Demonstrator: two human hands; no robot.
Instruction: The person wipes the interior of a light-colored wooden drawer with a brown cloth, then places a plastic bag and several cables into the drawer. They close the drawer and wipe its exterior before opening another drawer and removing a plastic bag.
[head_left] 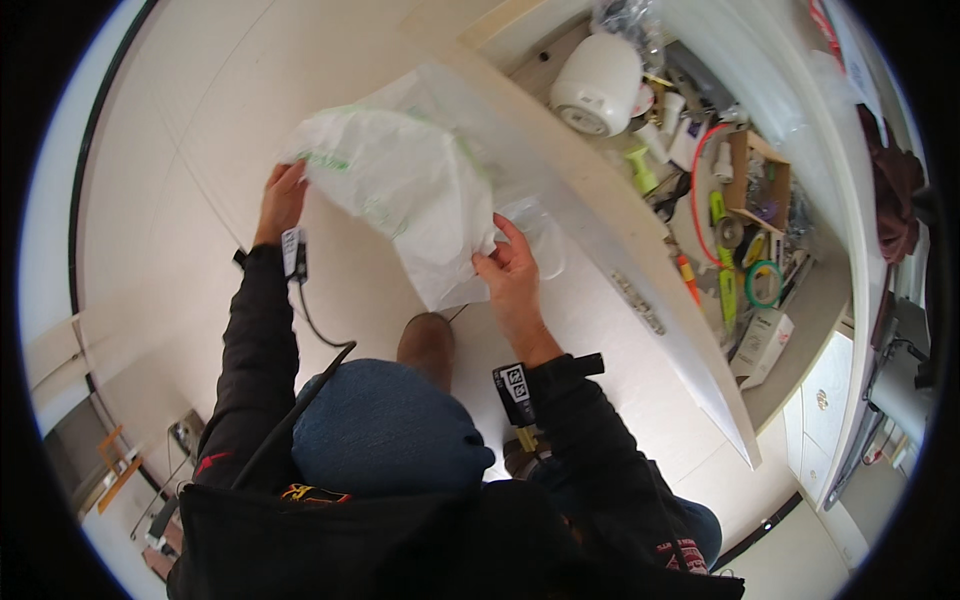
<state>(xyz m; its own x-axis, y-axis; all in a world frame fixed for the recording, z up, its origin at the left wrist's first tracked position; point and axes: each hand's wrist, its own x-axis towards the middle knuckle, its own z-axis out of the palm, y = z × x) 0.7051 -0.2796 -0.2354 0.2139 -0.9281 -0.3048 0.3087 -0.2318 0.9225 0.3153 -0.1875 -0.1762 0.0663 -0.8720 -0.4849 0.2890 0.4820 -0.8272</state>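
Observation:
A white plastic bag with green print is stretched between my two hands above the floor. My left hand pinches its left edge near the green print. On the other side my right hand grips the bag's lower right edge between thumb and fingers. Beside my right hand, a clear plastic piece shows behind the bag, against the drawer front. I cannot tell whether it is part of the bag.
An open drawer stands at the right, its front close to my right hand. Inside lie a white rounded container, a small cardboard box, a green tape roll, a white box and a red cord. My knee is below the bag.

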